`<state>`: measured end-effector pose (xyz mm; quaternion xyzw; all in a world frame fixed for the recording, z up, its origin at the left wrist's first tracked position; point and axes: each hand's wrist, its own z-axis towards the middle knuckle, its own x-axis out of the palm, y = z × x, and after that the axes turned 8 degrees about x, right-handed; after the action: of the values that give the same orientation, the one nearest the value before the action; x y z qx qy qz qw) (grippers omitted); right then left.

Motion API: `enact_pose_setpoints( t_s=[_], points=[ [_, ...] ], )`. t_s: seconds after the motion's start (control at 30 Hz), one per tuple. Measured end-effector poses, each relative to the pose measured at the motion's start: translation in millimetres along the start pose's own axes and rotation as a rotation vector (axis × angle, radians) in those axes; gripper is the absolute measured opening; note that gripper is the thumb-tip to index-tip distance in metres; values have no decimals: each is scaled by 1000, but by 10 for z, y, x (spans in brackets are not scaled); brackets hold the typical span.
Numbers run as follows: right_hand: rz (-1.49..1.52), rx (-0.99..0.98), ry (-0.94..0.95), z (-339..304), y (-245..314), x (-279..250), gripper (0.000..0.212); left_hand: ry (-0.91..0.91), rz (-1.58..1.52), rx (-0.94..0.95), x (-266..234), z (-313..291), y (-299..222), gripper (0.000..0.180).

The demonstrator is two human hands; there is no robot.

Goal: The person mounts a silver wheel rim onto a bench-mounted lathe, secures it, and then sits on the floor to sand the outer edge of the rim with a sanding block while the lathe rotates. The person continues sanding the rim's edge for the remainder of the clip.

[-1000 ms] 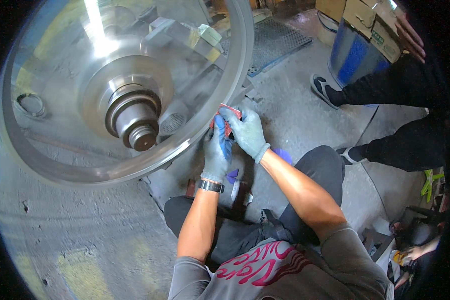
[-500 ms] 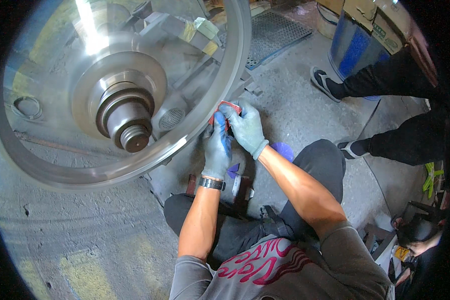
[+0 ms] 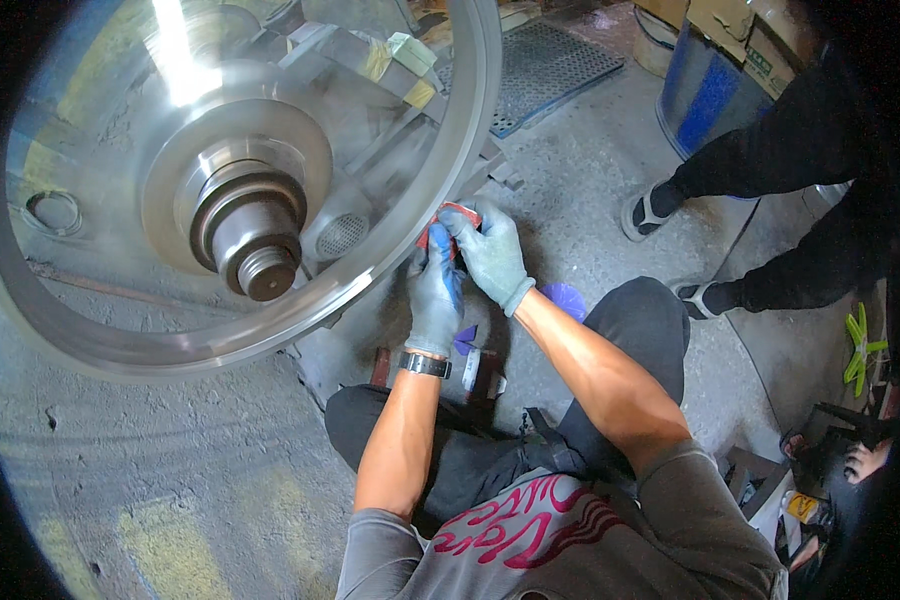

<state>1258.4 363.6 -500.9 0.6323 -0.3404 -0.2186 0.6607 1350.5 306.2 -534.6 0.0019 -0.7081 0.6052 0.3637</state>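
Observation:
Both my hands wear grey-blue work gloves and meet at the right edge of a large metal wheel, whose blurred surface looks like it is spinning. Between them is a small red piece that looks like folded sandpaper, held close against the rim. My left hand is closed on it from below, thumb upward. My right hand grips its upper right side, fingers curled. The fingertips and the exact contact with the rim are partly hidden. A stepped metal shaft sticks out of the wheel's centre.
Purple discs lie on the floor by my knees. Another person in black trousers stands at right, sandalled foot near. Behind are a blue bin and a perforated mat. Another person's hand shows at far right.
My hands stay almost in place on the red sandpaper. The standing person's farther foot has moved nearer to me. At the lower right, the other person's hand has shifted.

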Motion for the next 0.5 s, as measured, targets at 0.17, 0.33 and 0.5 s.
enact_pose_setpoints(
  t_s=[0.17, 0.33, 0.5],
  points=[
    [17, -49, 3, 6, -23, 15, 29, 1, 16, 38, 13, -12, 2, 45],
    [-76, -50, -6, 22, -56, 28, 32, 25, 39, 53, 16, -39, -47, 47],
    [-68, -80, -14, 17, -71, 40, 33, 21, -12, 52, 26, -47, -65, 47]
  ],
)
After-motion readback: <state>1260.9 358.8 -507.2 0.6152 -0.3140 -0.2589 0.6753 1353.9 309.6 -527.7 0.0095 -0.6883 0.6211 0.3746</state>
